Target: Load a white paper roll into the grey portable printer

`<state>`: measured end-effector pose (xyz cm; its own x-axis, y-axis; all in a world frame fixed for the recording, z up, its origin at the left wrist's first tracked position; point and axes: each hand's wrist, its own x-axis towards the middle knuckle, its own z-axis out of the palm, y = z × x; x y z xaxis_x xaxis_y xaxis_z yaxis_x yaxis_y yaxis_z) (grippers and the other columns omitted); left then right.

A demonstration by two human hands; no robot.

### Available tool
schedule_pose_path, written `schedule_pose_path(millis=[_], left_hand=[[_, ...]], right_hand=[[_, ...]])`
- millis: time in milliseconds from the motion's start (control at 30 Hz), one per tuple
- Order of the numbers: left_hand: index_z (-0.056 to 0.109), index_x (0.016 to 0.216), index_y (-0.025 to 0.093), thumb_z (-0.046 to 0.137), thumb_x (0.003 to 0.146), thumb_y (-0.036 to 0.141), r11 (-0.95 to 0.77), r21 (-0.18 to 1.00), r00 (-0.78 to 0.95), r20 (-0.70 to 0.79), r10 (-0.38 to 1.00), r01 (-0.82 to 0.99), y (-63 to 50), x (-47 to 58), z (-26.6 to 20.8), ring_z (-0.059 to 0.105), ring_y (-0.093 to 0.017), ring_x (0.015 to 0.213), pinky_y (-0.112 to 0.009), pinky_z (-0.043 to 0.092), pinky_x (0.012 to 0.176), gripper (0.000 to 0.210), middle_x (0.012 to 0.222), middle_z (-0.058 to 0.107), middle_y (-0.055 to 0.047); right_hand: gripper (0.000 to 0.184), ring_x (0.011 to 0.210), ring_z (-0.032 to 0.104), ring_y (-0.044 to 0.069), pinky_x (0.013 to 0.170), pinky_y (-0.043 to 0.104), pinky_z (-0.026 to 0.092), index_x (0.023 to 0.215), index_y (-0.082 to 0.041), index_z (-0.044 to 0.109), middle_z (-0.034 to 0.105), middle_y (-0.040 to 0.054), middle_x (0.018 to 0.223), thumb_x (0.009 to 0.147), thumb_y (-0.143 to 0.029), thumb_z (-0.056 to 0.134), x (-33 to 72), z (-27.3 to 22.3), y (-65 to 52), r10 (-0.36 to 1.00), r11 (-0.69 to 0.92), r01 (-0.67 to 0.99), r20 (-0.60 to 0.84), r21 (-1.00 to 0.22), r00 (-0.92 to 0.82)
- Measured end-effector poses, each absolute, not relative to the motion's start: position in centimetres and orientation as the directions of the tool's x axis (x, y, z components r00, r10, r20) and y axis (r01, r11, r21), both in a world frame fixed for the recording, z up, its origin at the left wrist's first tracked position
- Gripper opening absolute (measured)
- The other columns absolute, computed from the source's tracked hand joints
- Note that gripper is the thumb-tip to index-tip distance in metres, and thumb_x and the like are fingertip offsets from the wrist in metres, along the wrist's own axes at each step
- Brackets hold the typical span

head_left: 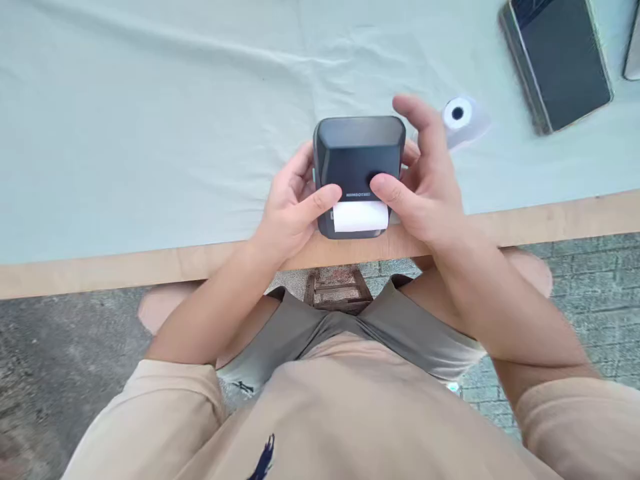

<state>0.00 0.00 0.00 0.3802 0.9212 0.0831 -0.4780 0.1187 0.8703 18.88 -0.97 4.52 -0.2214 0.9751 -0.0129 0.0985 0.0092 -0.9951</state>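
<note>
A black label printer (pixel 357 160) is held between my two hands, above the table's front edge. White paper (pixel 361 217) sticks out of its near end. My left hand (pixel 295 200) grips the left side, thumb on the top face beside the paper and fingers behind. On the right side, my right hand (pixel 427 170) also has hold of it, its thumb pressed on the top near the printed brand name and its index finger raised off the case. The fingers under the printer are mostly hidden.
A white paper roll (pixel 457 113) with a dark core stands on the pale cloth (pixel 150 133) just beyond my right hand. Farther right lies a dark phone-like device (pixel 563 63), with part of another object (pixel 633 50) at the frame's edge. A wooden strip (pixel 550 219) edges the table.
</note>
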Motion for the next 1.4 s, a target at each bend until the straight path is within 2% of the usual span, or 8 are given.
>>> schedule_pose_path(millis=[300,433,500,600,667,867,1200,1400], left_hand=[[0.062,0.119,0.024,0.078,0.078,0.044,0.222,0.868,0.375,-0.044,0.926,-0.444,-0.3,0.0,1.0,0.054,-0.032,0.135,-0.040,0.053,0.107,0.048,0.134,0.062,-0.006],[0.064,0.120,0.024,0.077,0.080,0.040,0.260,0.847,0.369,-0.083,0.926,-0.463,-0.4,-0.1,1.5,0.058,-0.028,0.130,-0.037,0.054,0.104,0.044,0.119,0.067,-0.005],[0.067,0.119,0.023,0.073,0.084,0.036,0.291,0.812,0.368,-0.102,0.924,-0.505,-0.4,-0.2,1.8,0.063,-0.023,0.120,-0.030,0.057,0.098,0.037,0.110,0.070,-0.003],[0.070,0.115,0.020,0.060,0.094,0.028,0.362,0.701,0.370,-0.150,0.917,-0.614,-0.2,-0.1,2.2,0.069,-0.012,0.090,-0.020,0.060,0.079,0.025,0.096,0.072,-0.001],[0.072,0.112,0.019,0.048,0.099,0.021,0.398,0.650,0.361,-0.198,0.911,-0.647,-0.2,0.0,2.4,0.069,-0.008,0.079,-0.018,0.059,0.072,0.027,0.089,0.073,0.000],[0.072,0.108,0.017,0.037,0.101,0.014,0.406,0.680,0.349,-0.228,0.909,-0.610,0.0,0.2,2.9,0.070,-0.008,0.081,-0.019,0.060,0.075,0.036,0.091,0.072,0.000],[0.068,0.108,0.022,0.044,0.100,0.019,0.432,0.746,0.284,-0.329,0.901,-0.507,-0.1,0.0,2.9,0.071,-0.013,0.090,-0.024,0.060,0.081,0.026,0.091,0.070,0.000],[0.067,0.108,0.025,0.050,0.099,0.026,0.419,0.767,0.288,-0.313,0.905,-0.485,-0.2,-0.1,2.5,0.069,-0.011,0.079,-0.023,0.059,0.074,0.019,0.090,0.069,0.002]], right_hand=[[0.069,0.107,0.064,0.019,0.081,0.031,0.060,0.134,-0.036,0.040,0.061,-0.0006,0.112,0.079,-0.062,0.072,19.8,4.4,0.1,0.945,-0.042,0.156,-0.090,-0.987,-0.315],[0.065,0.107,0.064,0.018,0.082,0.032,0.060,0.131,-0.035,0.042,0.062,-0.0013,0.113,0.079,-0.056,0.074,19.9,4.9,0.7,0.920,-0.086,0.159,-0.139,-0.984,-0.366],[0.064,0.106,0.064,0.018,0.081,0.032,0.060,0.131,-0.035,0.041,0.062,-0.0018,0.112,0.079,-0.056,0.074,19.9,5.0,0.8,0.918,-0.090,0.167,-0.147,-0.982,-0.368],[0.064,0.106,0.064,0.017,0.081,0.031,0.060,0.129,-0.035,0.041,0.062,-0.0023,0.111,0.079,-0.056,0.074,19.8,5.1,0.8,0.921,-0.086,0.168,-0.143,-0.982,-0.362],[0.064,0.106,0.065,0.018,0.081,0.031,0.060,0.129,-0.036,0.041,0.063,-0.0021,0.112,0.079,-0.058,0.073,19.8,5.0,0.8,0.921,-0.083,0.177,-0.143,-0.981,-0.362],[0.067,0.107,0.065,0.018,0.083,0.033,0.061,0.129,-0.035,0.039,0.063,-0.0011,0.112,0.078,-0.064,0.071,19.7,4.9,0.8,0.926,-0.078,0.184,-0.139,-0.980,-0.350],[0.067,0.107,0.064,0.018,0.084,0.033,0.060,0.130,-0.034,0.040,0.062,-0.0016,0.111,0.078,-0.064,0.071,19.6,5.3,0.7,0.925,-0.094,0.185,-0.154,-0.978,-0.347],[0.066,0.107,0.063,0.018,0.086,0.031,0.059,0.133,-0.036,0.039,0.059,-0.0007,0.115,0.080,-0.062,0.069,19.7,5.1,0.5,0.929,-0.077,0.187,-0.139,-0.979,-0.344]])
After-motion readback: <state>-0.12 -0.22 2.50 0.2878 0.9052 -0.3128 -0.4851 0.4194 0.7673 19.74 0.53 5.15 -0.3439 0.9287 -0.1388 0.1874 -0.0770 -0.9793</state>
